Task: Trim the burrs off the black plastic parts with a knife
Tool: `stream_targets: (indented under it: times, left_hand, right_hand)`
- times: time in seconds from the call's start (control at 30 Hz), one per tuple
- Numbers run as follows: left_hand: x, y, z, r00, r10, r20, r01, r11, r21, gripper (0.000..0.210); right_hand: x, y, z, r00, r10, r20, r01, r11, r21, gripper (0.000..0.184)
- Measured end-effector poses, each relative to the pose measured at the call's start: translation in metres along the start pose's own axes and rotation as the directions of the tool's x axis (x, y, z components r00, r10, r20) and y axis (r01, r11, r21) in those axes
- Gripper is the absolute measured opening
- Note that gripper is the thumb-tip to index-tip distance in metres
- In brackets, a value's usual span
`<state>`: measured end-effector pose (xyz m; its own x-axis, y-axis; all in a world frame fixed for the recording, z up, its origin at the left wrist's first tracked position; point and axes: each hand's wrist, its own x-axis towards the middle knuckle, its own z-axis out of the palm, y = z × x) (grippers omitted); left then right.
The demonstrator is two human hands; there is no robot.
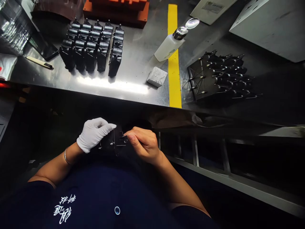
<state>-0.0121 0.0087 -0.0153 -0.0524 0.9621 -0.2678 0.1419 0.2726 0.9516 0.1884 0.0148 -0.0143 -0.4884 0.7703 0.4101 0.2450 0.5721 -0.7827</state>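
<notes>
In front of my body, below the table edge, a small black part (118, 140) with thin shiny edges and bright metal-like spots is held between my hands. My left hand (95, 131), in a white glove, is closed, its thumb and fingers pinching the part's left side. Bare and curled, my right hand (144, 141) pinches the part's right end between thumb and index finger. Much of the part blends into the dark background, so its full shape is hidden.
On the metal table (133, 57) stand rows of black moulded parts (91, 47). A white pump bottle (169, 44) with its lid up and a pale block (157, 76) lie near yellow tape (174, 73). More black parts (221, 74) sit right, and an orange-red fixture (116, 12) behind.
</notes>
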Motion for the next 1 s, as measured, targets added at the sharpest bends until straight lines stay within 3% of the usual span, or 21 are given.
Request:
stream_targets:
  times: [0.2,0.3,0.4,0.5,0.57,0.63,0.73,0.83,1.0]
  left_hand:
    - [0.0,-0.001,0.001,1.0,0.006,-0.008,-0.006,1.0,-0.012,0.04]
    - [-0.001,0.001,0.003,1.0,0.001,-0.01,-0.001,0.999,-0.032,0.038]
    - [-0.004,0.004,0.005,0.999,-0.001,0.033,0.003,0.999,-0.049,0.035]
    - [-0.005,0.006,0.003,0.994,0.06,0.09,-0.058,0.998,-0.024,0.033]
    - [-0.004,0.007,-0.001,0.989,0.127,0.075,-0.127,0.992,-0.009,0.031]
    - [-0.002,0.008,-0.004,0.982,0.178,0.056,-0.179,0.984,0.007,0.03]
    - [0.0,0.008,-0.006,0.974,0.209,0.085,-0.213,0.976,0.04,0.028]
    - [0.0,0.007,-0.004,0.976,0.194,0.094,-0.198,0.98,0.035,0.029]
    - [-0.001,0.002,0.004,0.995,0.095,0.013,-0.095,0.995,-0.007,0.035]
  right_hand:
    - [0.001,0.0,0.0,0.999,-0.046,0.004,0.046,0.998,-0.033,0.02]
    - [0.003,0.001,-0.002,0.999,-0.029,0.04,0.028,0.999,0.04,0.022]
    - [0.003,0.003,-0.009,0.982,0.024,0.187,-0.066,0.972,0.223,0.032]
    - [0.001,0.005,-0.018,0.922,-0.019,0.386,-0.168,0.88,0.445,0.039]
    - [0.0,0.005,-0.022,0.915,-0.043,0.4,-0.176,0.851,0.494,0.038]
    - [0.0,0.004,-0.023,0.948,-0.024,0.317,-0.106,0.916,0.386,0.035]
    - [0.002,0.002,-0.017,0.975,-0.054,0.216,0.037,0.996,0.081,0.037]
    - [0.003,0.002,-0.011,0.97,-0.094,0.223,0.117,0.989,-0.092,0.046]
    - [0.0,0.004,-0.008,0.982,-0.074,0.172,0.119,0.955,-0.27,0.05]
